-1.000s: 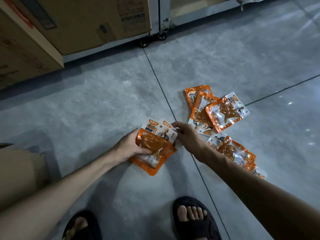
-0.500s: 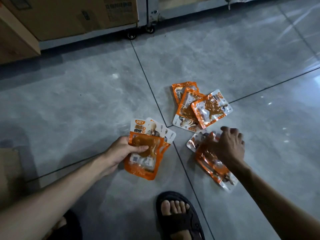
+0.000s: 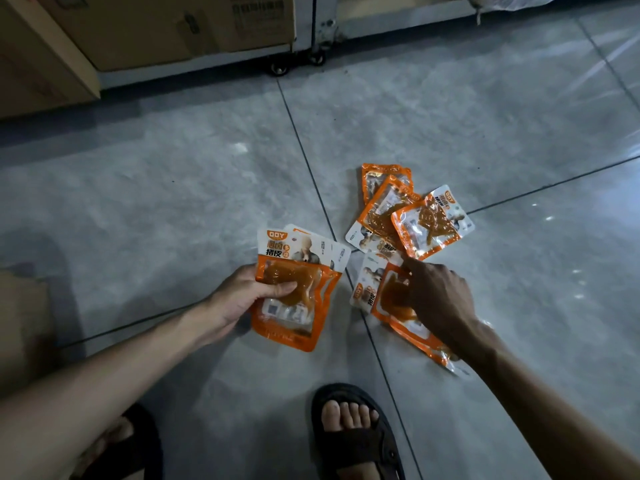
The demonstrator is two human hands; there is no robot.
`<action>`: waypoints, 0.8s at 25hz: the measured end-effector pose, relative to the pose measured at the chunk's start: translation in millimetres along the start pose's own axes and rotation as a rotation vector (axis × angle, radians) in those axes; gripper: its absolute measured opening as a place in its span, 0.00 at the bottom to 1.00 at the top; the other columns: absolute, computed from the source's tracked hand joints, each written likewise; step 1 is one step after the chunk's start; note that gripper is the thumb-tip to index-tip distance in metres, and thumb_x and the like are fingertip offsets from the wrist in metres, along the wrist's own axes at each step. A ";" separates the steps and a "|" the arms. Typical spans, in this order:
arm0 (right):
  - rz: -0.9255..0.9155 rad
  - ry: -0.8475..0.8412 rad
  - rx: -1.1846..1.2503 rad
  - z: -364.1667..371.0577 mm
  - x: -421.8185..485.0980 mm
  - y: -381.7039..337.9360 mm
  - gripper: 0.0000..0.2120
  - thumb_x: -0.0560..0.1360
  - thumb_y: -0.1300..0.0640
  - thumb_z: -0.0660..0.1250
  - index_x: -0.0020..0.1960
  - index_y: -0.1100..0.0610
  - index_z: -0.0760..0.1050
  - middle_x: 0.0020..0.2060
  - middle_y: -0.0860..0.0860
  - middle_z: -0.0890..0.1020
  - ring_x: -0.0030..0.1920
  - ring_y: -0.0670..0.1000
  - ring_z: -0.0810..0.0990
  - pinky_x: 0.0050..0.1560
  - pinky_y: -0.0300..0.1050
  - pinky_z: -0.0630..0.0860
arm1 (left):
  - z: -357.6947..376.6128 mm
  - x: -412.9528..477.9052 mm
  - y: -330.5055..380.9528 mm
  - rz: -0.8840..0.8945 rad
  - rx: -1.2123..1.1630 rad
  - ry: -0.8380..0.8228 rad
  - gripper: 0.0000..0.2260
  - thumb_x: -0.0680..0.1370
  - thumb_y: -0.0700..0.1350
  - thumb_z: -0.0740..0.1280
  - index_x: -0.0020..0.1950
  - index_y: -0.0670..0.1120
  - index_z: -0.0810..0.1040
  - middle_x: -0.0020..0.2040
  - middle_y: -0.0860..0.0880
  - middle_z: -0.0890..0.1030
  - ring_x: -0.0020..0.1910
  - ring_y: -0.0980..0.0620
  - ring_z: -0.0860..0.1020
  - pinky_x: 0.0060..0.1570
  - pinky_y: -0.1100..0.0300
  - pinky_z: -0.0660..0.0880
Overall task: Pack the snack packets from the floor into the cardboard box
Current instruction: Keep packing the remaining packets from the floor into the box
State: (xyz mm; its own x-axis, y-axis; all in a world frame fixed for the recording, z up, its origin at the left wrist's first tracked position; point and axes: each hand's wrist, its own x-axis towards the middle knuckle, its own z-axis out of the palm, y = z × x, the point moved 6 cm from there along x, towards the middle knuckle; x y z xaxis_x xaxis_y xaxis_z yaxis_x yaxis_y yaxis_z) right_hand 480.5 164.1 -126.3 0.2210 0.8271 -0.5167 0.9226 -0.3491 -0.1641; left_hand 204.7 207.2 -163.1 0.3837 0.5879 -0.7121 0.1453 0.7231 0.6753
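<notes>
My left hand [image 3: 242, 299] grips a small stack of orange-and-white snack packets [image 3: 298, 271], thumb pressed on the top one, just above the grey floor. My right hand [image 3: 440, 299] reaches down onto another orange packet [image 3: 388, 299] lying on the floor right of the stack, fingers curled on it and hiding much of it. Farther back lies a loose pile of three overlapping packets [image 3: 408, 216]. A cardboard box edge [image 3: 20, 306] shows at the far left, mostly out of frame.
Large cardboard cartons [image 3: 156, 26] on a wheeled cart [image 3: 280, 67] stand along the back wall. My two feet in black sandals [image 3: 353, 434] are at the bottom. Grey tiled floor [image 3: 173, 188] stretches all around.
My right hand left the stack in my left hand, swung right and settled on a packet on the floor, pulling it a little toward me. The left hand keeps its stack.
</notes>
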 end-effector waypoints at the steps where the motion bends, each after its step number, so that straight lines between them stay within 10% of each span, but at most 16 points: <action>1: -0.029 -0.037 0.043 -6.8 0.4 -10.1 0.18 0.77 0.54 0.68 0.66 0.54 0.72 0.55 0.52 0.83 0.49 0.52 0.85 0.49 0.45 0.81 | -2.9 -3.7 5.9 0.010 -0.029 0.001 0.14 0.68 0.39 0.73 0.54 0.44 0.83 0.49 0.45 0.88 0.45 0.50 0.87 0.42 0.61 0.81; 6: -0.126 -0.072 0.419 -39.7 4.5 -75.4 0.17 0.72 0.53 0.73 0.59 0.54 0.76 0.50 0.48 0.82 0.43 0.46 0.82 0.39 0.34 0.78 | -28.7 -29.5 37.5 0.100 -0.129 0.025 0.18 0.64 0.40 0.76 0.53 0.44 0.83 0.47 0.45 0.88 0.44 0.50 0.87 0.40 0.60 0.82; 10: -0.050 -0.004 0.893 -37.5 2.1 -148.3 0.13 0.73 0.49 0.71 0.55 0.53 0.77 0.45 0.49 0.85 0.40 0.48 0.86 0.43 0.48 0.84 | -64.3 -53.1 55.7 0.170 -0.152 0.123 0.25 0.65 0.37 0.77 0.61 0.44 0.80 0.53 0.44 0.86 0.51 0.47 0.85 0.49 0.55 0.82; 20: -0.315 0.142 0.661 -42.5 -31.5 -325.4 0.06 0.76 0.50 0.60 0.46 0.51 0.73 0.39 0.51 0.82 0.40 0.56 0.82 0.43 0.57 0.81 | -160.5 -154.8 75.7 0.315 -0.212 0.415 0.18 0.70 0.42 0.75 0.60 0.46 0.81 0.52 0.47 0.87 0.51 0.49 0.86 0.44 0.60 0.81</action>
State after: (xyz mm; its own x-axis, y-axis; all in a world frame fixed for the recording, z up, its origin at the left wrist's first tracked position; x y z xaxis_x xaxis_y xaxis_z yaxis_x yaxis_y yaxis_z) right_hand 186.7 270.3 -20.9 0.0575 0.9650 -0.2558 0.5768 -0.2412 -0.7804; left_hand 10.0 229.1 -32.6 -0.0180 0.8496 -0.5271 -0.1214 0.5214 0.8446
